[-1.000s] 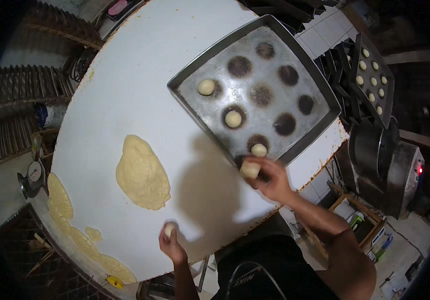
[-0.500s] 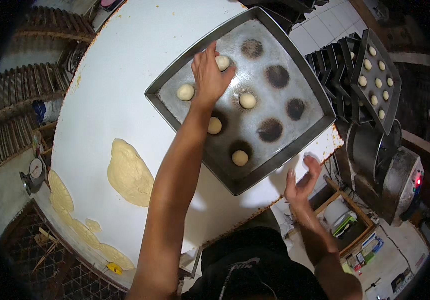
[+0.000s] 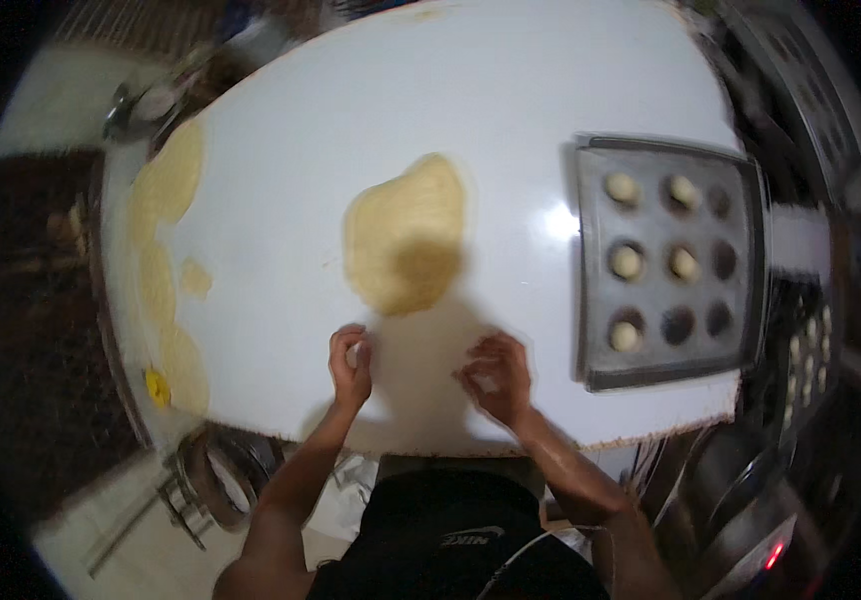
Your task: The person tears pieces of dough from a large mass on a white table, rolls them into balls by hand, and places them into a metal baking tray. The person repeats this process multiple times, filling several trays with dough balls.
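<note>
My left hand hovers over the near part of the white table, fingers loosely bent and nothing between them. Across from it, my right hand is also bare, its curled fingers standing apart from the thumb and slightly blurred. Just beyond both hands lies a flattish slab of pale yellow dough, partly in shadow; neither hand touches it. To the right of my hands sits a square metal baking tray with dark round marks. Several small dough balls, among them a near-left one, rest on those marks.
Flat dough pieces line the table's left edge, with a small scrap beside them. A yellow object lies at the near-left edge. A scale stands at far left. Another tray with dough balls is at far right.
My view has swung left, so the tray now appears farther right. My left hand has left the tray and a dough ball there; both hands are now near the dough slab.
</note>
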{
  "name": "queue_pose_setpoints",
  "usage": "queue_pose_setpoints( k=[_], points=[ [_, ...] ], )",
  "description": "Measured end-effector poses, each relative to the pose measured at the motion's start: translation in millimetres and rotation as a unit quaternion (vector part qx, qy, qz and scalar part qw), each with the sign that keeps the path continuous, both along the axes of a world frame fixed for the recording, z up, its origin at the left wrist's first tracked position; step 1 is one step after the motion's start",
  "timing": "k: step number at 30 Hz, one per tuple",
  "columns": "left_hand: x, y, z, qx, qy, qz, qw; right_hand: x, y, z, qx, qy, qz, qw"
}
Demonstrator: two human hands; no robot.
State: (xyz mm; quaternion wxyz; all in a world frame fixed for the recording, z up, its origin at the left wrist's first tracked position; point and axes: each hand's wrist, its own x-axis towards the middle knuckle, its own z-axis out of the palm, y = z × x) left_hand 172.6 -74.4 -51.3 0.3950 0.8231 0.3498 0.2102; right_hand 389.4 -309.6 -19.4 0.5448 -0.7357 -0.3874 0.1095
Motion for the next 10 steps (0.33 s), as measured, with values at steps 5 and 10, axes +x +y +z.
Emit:
queue_pose_setpoints(
  k=[5,10],
  points=[
    [-202.8,121.2,-31.2,0.183,0.163,0.172,0.954,17.4,159.0,22.8,0.041,-0.062,-0.182,0.981],
    [-334.5,190.3,-50.6,0.196,0.154,0.24,0.938,-98.4,162.3,-87.4,-0.166,-0.261,-0.043,0.95]
  ],
)
